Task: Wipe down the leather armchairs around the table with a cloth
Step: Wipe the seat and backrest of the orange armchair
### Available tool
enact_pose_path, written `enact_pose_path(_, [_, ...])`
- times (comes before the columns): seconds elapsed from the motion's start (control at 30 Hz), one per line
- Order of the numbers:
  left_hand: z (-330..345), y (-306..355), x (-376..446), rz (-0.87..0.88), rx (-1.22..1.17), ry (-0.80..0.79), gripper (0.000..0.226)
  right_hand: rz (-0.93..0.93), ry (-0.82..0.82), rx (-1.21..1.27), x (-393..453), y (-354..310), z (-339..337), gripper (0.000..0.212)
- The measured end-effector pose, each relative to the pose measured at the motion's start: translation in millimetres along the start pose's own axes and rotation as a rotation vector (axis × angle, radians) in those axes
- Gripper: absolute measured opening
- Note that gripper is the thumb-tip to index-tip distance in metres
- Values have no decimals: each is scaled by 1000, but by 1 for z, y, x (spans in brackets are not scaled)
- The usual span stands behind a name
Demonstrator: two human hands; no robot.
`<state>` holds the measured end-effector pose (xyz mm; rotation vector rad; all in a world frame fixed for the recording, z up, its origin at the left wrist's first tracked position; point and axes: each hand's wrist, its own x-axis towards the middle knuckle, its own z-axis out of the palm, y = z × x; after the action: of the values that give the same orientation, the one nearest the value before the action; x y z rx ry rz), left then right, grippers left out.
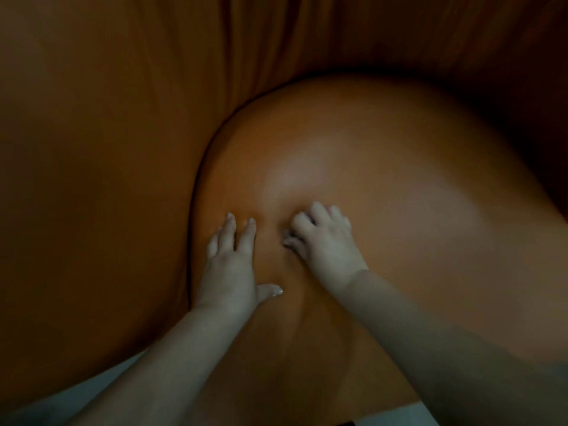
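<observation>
Dim light falls on tan-orange leather that fills nearly the whole head view, with a pale strip of floor at the bottom left. The rounded, smooth leather seat cushion of the armchair bulges toward the camera, and the pleated leather backrest wraps round it on the far and left sides, a dark seam running between them. The left hand lies flat on the cushion beside that seam, fingers straight, grip holding nothing. The right hand sits just beside it, nearer the cushion's middle, fingers curled down against the leather; whether a cloth is bunched beneath them cannot be told. Most of the cushion lies forward and right of both hands, so the right hand looks better placed to sweep it
</observation>
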<state>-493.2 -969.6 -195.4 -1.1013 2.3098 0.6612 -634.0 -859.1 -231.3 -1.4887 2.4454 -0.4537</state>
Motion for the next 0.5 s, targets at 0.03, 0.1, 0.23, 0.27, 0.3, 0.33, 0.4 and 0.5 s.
enact_pose_path(0.03, [-4,1,-6,7,-1,-14,103,35,15,8,-4,8,-4,23])
enact_pose_path(0.1, [-11,1,-15,21,7,-38,101,189,36,15,-25,19,-16,21])
enact_pose_path(0.23, [-28,6,-40,79,6,17,86,358,19,103,-32,8,-56,23])
enact_pose_path(0.27, [-32,9,-50,90,-3,36,81,349,52,130,-31,0,-66,24])
enact_pose_path(0.3, [-38,12,-61,110,-1,61,77,348,81,156,-32,-8,-75,25])
enact_pose_path(0.33, [-45,15,-73,125,-3,81,74,353,97,178,-33,-16,-85,27])
enact_pose_path(0.4, [-57,17,-94,147,-20,114,69,373,98,212,-37,-30,-105,29])
enact_pose_path(0.5, [-80,16,-119,166,-21,156,63,440,82,233,-42,-38,-135,31])
